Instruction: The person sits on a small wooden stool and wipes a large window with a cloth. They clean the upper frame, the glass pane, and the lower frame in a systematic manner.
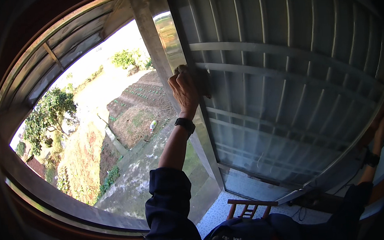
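Note:
My left hand (184, 89), wearing a black wristband, is raised in front of me with its fingers bent over a dark cloth (203, 81). The cloth lies against the dark edge of a framed glass panel (261, 115), at the shiny metal strip (170, 38) beside it. Metal bars show in or behind the glass. Far to the right, in shadow, my right hand (382, 120) is up by the panel's curved-looking outer edge. Its fingers are too dim to tell whether they grip anything.
Left of the panel is a metal-framed opening (76, 216) onto a tree (51, 115), garden beds (141, 93) and a concrete strip (142, 175). Below stands a wooden chair (252, 203) on a patterned tile floor (211, 214). A thin cable (301, 214) lies at lower right.

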`<state>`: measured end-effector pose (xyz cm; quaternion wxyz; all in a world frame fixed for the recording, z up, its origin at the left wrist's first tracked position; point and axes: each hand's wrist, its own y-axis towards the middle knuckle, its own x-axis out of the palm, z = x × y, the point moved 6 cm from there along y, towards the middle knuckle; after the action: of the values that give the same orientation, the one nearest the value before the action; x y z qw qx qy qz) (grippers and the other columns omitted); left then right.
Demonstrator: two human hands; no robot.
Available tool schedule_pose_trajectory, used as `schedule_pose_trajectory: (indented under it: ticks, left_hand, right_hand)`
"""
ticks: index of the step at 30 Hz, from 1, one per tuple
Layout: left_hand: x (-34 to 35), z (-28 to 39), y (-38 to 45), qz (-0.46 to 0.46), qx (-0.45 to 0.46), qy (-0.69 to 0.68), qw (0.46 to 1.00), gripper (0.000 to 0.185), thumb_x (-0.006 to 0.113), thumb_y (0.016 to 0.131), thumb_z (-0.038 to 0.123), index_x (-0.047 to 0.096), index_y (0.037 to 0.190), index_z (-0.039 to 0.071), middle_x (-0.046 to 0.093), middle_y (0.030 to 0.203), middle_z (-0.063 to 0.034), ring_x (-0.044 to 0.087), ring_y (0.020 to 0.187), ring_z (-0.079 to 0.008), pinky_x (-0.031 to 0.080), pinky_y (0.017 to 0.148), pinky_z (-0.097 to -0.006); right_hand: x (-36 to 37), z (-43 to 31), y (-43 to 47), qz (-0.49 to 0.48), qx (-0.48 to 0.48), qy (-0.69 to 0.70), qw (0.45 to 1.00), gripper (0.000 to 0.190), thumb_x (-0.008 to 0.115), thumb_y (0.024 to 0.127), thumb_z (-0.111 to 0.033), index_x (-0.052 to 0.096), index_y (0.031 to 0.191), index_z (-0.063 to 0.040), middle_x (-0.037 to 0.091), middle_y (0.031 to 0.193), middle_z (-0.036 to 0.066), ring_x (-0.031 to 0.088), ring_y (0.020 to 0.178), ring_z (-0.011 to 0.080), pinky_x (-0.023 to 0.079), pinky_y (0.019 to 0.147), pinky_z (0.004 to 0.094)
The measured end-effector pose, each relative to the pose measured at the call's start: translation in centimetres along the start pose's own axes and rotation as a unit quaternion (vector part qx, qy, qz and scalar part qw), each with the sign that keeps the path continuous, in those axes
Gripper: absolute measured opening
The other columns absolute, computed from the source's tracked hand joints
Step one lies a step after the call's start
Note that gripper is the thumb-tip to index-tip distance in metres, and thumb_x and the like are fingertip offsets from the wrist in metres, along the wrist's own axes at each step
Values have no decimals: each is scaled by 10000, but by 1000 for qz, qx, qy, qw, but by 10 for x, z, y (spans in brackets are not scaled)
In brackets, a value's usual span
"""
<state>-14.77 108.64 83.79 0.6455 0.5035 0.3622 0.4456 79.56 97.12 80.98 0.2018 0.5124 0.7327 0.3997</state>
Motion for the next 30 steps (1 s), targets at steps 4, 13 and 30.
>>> schedule_pose_trajectory:
  ticks: [4,13,30]
  left_hand:
    - [-6,-2,-52,-42,-23,-3,999,204,573,951,102,476,1126,61,456,1068,-209,492,998,-420,436,826,-527]
    - [-41,-15,-39,-219,-56,-40,973,247,620,950,204,498,1098,47,541,1021,-179,577,961,-405,477,795,-502]
    - [7,29,115,65,32,44,996,446,650,951,276,444,1228,-6,476,1058,-203,476,1020,-381,373,904,-487]
  right_hand:
    - [10,-15,-4,-13,10,77,997,581,446,1066,-451,472,1468,-32,514,1472,105,475,1354,196,366,1123,296]
    - [21,-93,-42,-6,-94,-19,995,573,429,1067,-458,472,1470,-53,493,1486,127,458,1380,253,363,1144,359]
    - [-5,-77,-31,21,-27,2,999,581,447,1062,-462,455,1490,-68,466,1521,109,443,1396,239,350,1143,354]
